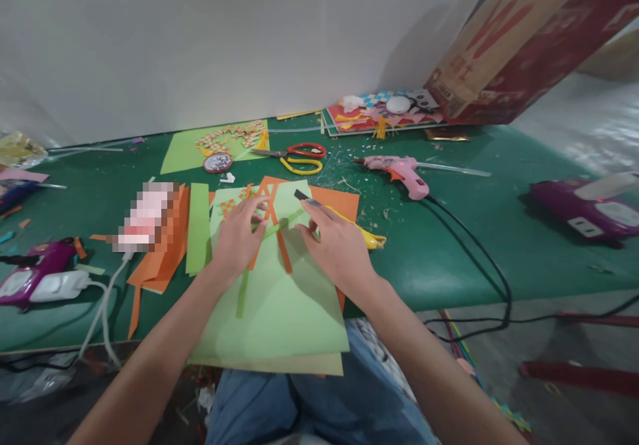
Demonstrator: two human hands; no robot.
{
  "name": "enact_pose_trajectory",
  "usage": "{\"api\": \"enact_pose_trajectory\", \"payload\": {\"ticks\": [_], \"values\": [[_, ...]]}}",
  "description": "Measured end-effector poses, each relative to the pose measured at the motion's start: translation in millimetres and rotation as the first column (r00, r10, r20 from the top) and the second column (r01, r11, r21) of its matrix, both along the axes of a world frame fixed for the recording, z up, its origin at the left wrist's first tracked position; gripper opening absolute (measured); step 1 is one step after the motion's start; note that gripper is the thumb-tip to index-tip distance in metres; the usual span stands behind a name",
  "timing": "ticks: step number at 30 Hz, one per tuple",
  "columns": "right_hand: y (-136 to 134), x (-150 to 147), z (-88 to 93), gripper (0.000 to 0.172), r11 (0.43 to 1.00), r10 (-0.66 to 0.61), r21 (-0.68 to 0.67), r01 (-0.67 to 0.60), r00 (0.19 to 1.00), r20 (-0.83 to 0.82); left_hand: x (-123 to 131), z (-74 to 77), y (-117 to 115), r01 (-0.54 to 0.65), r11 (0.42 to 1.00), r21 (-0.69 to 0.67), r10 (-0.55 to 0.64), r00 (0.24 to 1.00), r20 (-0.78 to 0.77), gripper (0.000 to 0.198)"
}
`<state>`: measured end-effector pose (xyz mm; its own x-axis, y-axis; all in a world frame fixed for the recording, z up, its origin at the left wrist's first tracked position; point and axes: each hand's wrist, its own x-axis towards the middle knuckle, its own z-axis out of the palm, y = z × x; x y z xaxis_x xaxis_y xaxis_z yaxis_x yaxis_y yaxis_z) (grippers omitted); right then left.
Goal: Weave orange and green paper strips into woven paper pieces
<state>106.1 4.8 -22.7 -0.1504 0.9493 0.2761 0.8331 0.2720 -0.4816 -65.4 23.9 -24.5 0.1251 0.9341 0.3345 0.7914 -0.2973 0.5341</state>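
Gap between scissors [282, 155] and glue gun [401, 166]

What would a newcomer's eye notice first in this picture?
Probably the left hand and right hand over the pale green paper sheet, with thin orange paper strips between them. Beyond are red-and-yellow-handled metal scissors; farther right, a pink plastic glue gun lies on the green tabletop.

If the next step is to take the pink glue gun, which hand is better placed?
Probably the right hand: the pink glue gun lies nearer to it, though it seems to hold a dark-tipped tool. The left hand is farther, at the orange strips.
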Motion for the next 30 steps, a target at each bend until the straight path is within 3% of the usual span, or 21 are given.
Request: {"api": "enact_pose_trajectory", "payload": {"ticks": [6, 11, 21, 26, 30], "values": [[-0.4, -0.1, 3.8, 0.039, 0.999, 0.03, -0.028, -0.029, 0.999, 0.032, -1.1, -3.9, 1.0, -0.04, 0.996, 0.081, 0.058, 0.97, -0.236, 0.033], [-0.4, -0.2, 3.9, 0.039, 0.999, 0.037, -0.035, -0.036, 0.999, 0.03, -2.6, -5.6, 1.1, -0.087, 0.992, 0.094, 0.112, 0.943, -0.314, 0.03], [-1.3, 0.3, -3.6, 0.034, 0.996, 0.057, 0.067, -0.058, 0.998, 0.011, -8.5, -11.1, 2.8, -0.094, 0.981, 0.169, 0.141, 0.945, -0.295, 0.029], [-0.5, -0.4, -6.7, 0.031, 0.992, 0.065, 0.113, -0.061, 0.997, -0.031, -10.1, -8.8, 2.4, -0.038, 0.953, 0.302, 0.123, 0.956, -0.266, 0.024], [0.0, -0.7, -6.2, 0.023, 0.987, 0.065, 0.15, -0.053, 0.995, -0.081, -5.5, -0.9, -1.9, -0.009, 0.914, 0.407, 0.071, 0.988, -0.139, 0.022]]}}
